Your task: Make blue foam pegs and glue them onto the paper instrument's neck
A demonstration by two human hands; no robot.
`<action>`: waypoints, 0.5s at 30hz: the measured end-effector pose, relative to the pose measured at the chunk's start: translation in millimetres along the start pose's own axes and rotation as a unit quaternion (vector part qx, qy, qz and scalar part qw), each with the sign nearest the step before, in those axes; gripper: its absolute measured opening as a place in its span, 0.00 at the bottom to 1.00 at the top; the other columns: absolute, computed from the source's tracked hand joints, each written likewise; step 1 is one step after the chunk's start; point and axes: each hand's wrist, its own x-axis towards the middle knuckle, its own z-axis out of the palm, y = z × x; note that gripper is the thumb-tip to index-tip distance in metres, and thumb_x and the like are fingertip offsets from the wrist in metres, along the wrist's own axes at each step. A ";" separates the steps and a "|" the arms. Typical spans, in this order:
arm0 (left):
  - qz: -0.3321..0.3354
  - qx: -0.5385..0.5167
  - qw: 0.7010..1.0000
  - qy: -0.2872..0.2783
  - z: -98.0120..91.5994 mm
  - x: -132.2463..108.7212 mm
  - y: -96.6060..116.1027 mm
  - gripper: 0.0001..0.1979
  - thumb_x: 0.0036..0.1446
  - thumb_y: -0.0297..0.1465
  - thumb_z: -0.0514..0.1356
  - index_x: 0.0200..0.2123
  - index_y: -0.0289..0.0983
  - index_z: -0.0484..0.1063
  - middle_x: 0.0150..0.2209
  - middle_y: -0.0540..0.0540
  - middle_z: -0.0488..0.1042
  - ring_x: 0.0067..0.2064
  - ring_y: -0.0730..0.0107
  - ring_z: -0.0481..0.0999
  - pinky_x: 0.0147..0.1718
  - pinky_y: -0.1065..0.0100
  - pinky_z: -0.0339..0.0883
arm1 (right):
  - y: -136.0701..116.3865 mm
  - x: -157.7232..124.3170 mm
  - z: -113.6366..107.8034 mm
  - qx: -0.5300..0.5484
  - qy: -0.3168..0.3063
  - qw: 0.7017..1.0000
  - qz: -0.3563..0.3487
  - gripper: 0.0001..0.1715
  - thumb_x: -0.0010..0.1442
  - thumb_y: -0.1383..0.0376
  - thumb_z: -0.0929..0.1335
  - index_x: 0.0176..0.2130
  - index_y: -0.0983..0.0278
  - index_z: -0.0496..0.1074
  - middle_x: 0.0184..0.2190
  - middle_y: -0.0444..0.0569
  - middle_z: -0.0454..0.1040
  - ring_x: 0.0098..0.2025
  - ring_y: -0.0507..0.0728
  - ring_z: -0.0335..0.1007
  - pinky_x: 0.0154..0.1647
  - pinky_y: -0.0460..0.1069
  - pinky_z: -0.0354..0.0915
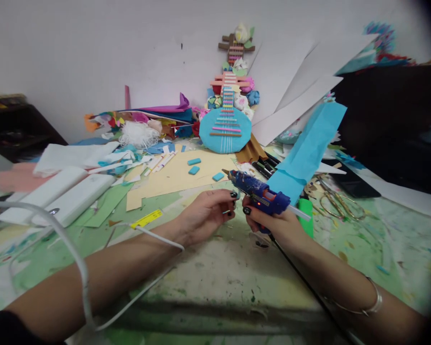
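My right hand is wrapped round the handle of a blue hot glue gun, whose nozzle points left and slightly away from me. A red light glows on its side, and a clear glue stick pokes out at the back. Left of the gun, my left hand is curled with its fingertips pinched on what looks like a small blue piece, mostly hidden by the fingers. Beyond the hands, small blue blocks lie on cream paper. Behind them leans a blue round-bodied paper instrument with strings and coloured bars.
A white cable loops over my left forearm. White power banks lie at left, near markers and a tangle of white string. At right are blue crepe paper, a green marker, gold scissors and a phone.
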 end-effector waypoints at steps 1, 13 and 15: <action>0.009 0.001 1.000 0.007 0.3 -0.5 1.1 0.04 0.43 0.26 0.64 0.23 0.32 0.72 0.25 0.49 0.68 0.28 0.77 0.67 0.32 0.71 0.63 | -1.6 0.1 0.3 0.009 0.005 1.000 0.007 0.16 0.51 0.55 0.68 0.33 0.65 0.68 0.16 0.40 0.63 0.19 0.48 0.58 0.21 0.45 0.55; 0.453 0.394 0.790 0.122 -16.4 -3.6 34.8 0.03 0.48 0.31 0.65 0.29 0.39 0.79 0.28 0.47 0.74 0.31 0.71 0.69 0.29 0.68 0.61 | -4.5 0.5 1.6 0.002 0.016 1.000 0.006 0.15 0.50 0.57 0.69 0.34 0.65 0.68 0.17 0.40 0.63 0.19 0.48 0.57 0.20 0.45 0.55; 0.471 0.431 0.760 0.124 -17.6 -3.7 36.4 0.04 0.51 0.31 0.64 0.31 0.40 0.79 0.28 0.47 0.74 0.31 0.71 0.69 0.28 0.68 0.61 | -3.8 0.3 1.9 0.000 0.000 1.000 0.000 0.12 0.52 0.58 0.69 0.34 0.65 0.68 0.17 0.40 0.64 0.19 0.49 0.57 0.20 0.45 0.55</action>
